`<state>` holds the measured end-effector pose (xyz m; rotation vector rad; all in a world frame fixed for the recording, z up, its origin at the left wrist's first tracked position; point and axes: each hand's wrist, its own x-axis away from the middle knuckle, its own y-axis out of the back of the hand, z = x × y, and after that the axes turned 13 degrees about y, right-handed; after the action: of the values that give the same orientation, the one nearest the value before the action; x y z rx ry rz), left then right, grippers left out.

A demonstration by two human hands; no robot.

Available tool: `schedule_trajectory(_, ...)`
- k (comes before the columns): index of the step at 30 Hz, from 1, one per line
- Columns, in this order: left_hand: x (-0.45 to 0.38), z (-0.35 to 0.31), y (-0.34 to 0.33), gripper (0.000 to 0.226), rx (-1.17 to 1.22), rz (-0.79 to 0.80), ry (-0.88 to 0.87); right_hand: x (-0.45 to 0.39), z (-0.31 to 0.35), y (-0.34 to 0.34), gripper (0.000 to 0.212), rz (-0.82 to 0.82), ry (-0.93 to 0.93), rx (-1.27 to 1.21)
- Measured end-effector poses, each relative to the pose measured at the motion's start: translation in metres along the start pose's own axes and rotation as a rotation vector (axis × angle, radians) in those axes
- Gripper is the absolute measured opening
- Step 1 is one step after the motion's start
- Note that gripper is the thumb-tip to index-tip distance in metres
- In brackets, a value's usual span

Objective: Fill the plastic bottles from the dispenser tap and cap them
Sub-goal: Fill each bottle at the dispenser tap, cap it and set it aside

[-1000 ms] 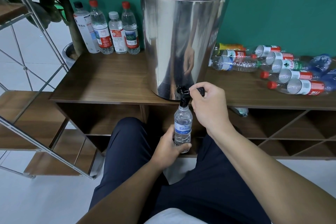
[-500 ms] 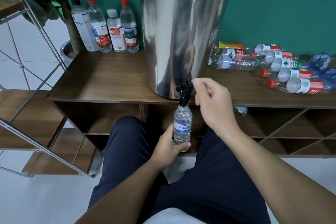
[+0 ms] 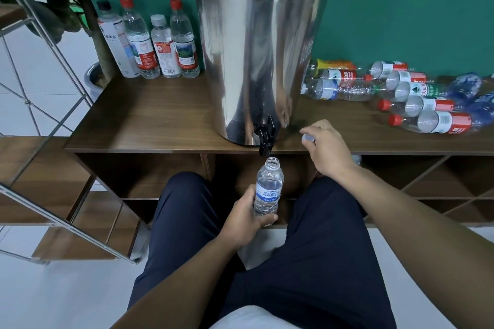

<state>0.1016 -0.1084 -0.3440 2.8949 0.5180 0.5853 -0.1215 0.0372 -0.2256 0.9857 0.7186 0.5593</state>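
A steel dispenser point(image 3: 260, 61) stands on the wooden shelf point(image 3: 149, 117), its black tap point(image 3: 265, 136) hanging over the front edge. My left hand point(image 3: 244, 218) grips a small clear bottle point(image 3: 268, 187) with a blue label, upright, uncapped and filled, a little below the tap. My right hand point(image 3: 327, 148) is to the right of the tap over the shelf edge and pinches a small white cap point(image 3: 307, 137) in its fingertips.
Several capped bottles point(image 3: 149, 43) stand upright at the shelf's back left. A pile of bottles point(image 3: 417, 99) lies on its side at the right. A metal frame point(image 3: 40, 83) runs down the left. My legs in dark trousers point(image 3: 267, 262) are below.
My right hand let go of the tap lever and moved right, now holding a cap. My left hand lowered the bottle away from the tap spout.
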Motion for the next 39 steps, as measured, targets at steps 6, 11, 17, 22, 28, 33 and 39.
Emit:
schedule_trajectory(6,0.002,0.0,0.0,0.062,-0.026,0.001,-0.011,0.01,0.013,0.01,0.019,-0.01,0.012,-0.036)
schedule_trajectory(11,0.003,-0.005,0.0,0.066,-0.032,0.01,-0.009,0.044,0.06,0.037,0.009,-0.038,0.159,-0.32)
schedule_trajectory(17,0.01,-0.019,0.002,0.07,-0.073,0.005,-0.054,0.064,0.086,0.047,0.02,0.026,0.274,-0.371)
schedule_trajectory(22,0.024,-0.036,0.019,0.064,-0.143,0.017,-0.096,0.059,0.098,0.069,0.024,0.125,0.423,-0.286)
schedule_trajectory(28,0.036,-0.059,0.063,0.072,-0.21,0.095,-0.139,0.037,0.127,0.11,0.023,0.297,0.737,-0.043)
schedule_trajectory(33,0.045,-0.079,0.096,0.074,-0.183,0.092,-0.183,0.007,0.162,0.13,0.022,0.296,0.802,0.042)
schedule_trajectory(39,0.051,-0.09,0.13,0.07,-0.165,-0.1,-0.242,-0.035,0.22,0.126,0.051,0.22,0.65,0.151)
